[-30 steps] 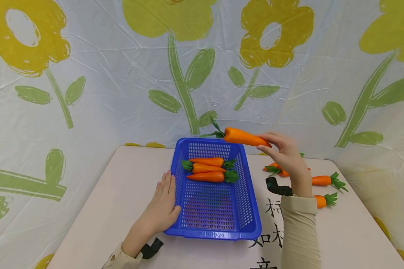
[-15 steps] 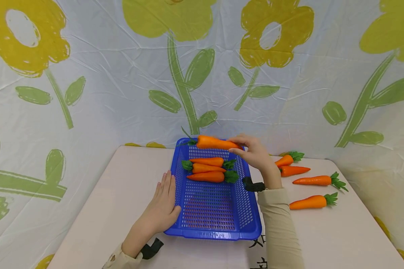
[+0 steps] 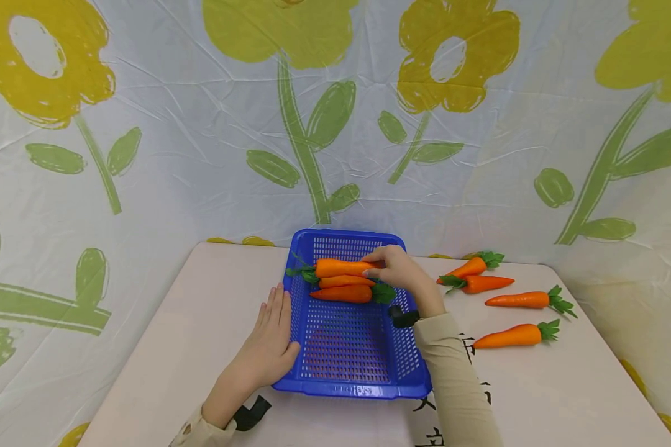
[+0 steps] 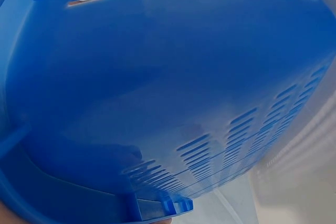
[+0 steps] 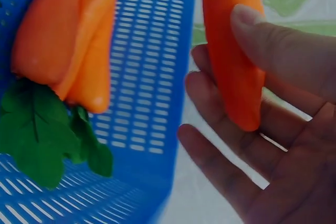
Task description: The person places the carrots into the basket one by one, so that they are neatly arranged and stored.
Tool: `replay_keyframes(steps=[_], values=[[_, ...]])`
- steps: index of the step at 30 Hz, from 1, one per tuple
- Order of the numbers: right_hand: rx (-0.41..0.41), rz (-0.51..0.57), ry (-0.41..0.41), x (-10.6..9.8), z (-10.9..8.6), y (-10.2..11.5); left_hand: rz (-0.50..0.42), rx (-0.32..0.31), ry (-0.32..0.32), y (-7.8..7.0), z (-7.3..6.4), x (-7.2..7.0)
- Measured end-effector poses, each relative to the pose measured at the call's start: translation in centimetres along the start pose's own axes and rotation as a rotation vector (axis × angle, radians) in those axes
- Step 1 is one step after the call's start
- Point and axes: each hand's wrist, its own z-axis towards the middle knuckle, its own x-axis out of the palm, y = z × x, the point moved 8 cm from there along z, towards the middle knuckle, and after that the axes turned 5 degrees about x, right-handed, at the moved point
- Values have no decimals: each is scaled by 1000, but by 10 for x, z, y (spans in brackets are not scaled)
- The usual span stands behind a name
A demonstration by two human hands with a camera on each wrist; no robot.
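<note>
A carrot [image 3: 341, 267] with its green top to the left is pinched near its tip by my right hand [image 3: 399, 270]. In the right wrist view the thumb lies on one side of this carrot [image 5: 231, 45] and the fingers on the other. Beneath and in front of it, other carrots [image 3: 343, 293] lie across the blue basket [image 3: 352, 391]; the held one partly hides them. With straight fingers, my left hand [image 3: 271, 338] rests against the basket's left rim. Only the basket's blue outer wall [image 4: 157, 51] fills most of the left wrist view.
Several carrots lie on the table to the right of the basket, one of them a carrot [image 3: 517, 336] nearest the front. Black characters [image 3: 427, 403] mark the pale table [image 3: 201, 323]. A flowered cloth [image 3: 201, 143] hangs behind the table.
My right hand has carried the carrot leftward from beyond the basket's right side, then lowered it over the carrots in the basket's back part. The left hand has stayed on the rim.
</note>
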Motion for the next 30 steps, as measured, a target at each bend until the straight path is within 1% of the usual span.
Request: replay_keyframes(steps=[9, 13, 17, 21, 26, 30], values=[[37, -59, 113, 18, 5, -5, 3, 2, -4, 0, 1, 0], [47, -98, 174, 32, 7, -9, 1, 1, -4, 1, 1, 1], [85, -112, 225, 45, 8, -16, 0, -3, 0, 2, 0, 2], [135, -111, 239, 54, 8, -23, -3, -5, 0, 3, 0, 4], [162, -131, 238, 62, 8, -30, -5, -8, 3, 4, 0, 5], [200, -180, 228, 67, 8, -32, -3, -8, 6, 5, 0, 5]])
